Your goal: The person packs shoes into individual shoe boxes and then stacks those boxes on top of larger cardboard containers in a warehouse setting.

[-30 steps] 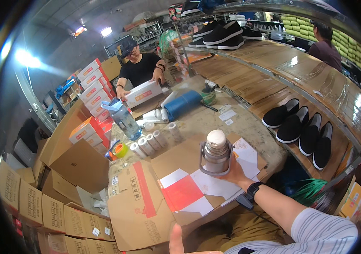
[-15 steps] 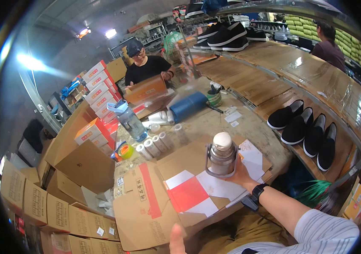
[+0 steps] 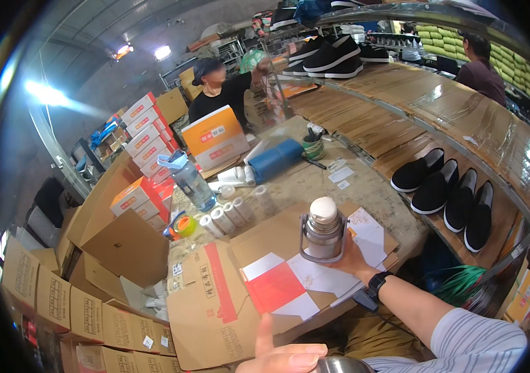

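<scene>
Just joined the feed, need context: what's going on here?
The person's right hand grips a metal flask with a white stopper. The left hand, at the lower edge, appears to touch a shiny metal piece, mostly out of frame. Flattened cardboard lies on the table. Across it, a co-worker is behind an orange-and-white box, one arm raised.

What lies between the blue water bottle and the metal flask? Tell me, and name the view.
In the head view, white rolls and flattened cardboard lie between the blue water bottle and the metal flask.
</scene>
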The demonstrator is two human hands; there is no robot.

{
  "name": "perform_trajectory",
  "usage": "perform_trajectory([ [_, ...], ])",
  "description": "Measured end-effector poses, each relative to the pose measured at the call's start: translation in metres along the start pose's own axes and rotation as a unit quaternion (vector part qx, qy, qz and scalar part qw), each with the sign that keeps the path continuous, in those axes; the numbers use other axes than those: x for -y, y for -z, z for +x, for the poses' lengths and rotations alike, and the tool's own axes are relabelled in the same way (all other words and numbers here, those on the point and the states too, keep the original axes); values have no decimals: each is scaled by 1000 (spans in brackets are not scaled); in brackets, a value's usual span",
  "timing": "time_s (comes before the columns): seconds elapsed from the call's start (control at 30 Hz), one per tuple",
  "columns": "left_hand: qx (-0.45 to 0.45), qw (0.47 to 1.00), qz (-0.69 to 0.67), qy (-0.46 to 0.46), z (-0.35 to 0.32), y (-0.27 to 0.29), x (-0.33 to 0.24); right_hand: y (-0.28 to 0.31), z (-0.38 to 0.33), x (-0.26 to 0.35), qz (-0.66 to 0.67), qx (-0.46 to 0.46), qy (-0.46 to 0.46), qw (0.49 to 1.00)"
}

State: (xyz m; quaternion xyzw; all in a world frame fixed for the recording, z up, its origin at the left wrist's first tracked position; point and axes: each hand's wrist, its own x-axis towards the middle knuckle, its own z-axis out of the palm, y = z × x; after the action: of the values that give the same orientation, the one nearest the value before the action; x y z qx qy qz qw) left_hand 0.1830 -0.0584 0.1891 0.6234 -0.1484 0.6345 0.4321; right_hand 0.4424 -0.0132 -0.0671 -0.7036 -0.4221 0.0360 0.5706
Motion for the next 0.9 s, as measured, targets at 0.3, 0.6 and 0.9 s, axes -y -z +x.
perform_trajectory([
  [0.3,-3,1000,-3,8,-2,1,8,1,-1,-2,-1,-3,-3,1000],
  [0.6,-6,1000,-5,13,-3,-2,6,-2,-2,-3,-20,-15,-6,1000],
  [0.9,-3,1000,-14,19,1,-6,7,1,-2,-3,-11,-6,-13,1000],
])
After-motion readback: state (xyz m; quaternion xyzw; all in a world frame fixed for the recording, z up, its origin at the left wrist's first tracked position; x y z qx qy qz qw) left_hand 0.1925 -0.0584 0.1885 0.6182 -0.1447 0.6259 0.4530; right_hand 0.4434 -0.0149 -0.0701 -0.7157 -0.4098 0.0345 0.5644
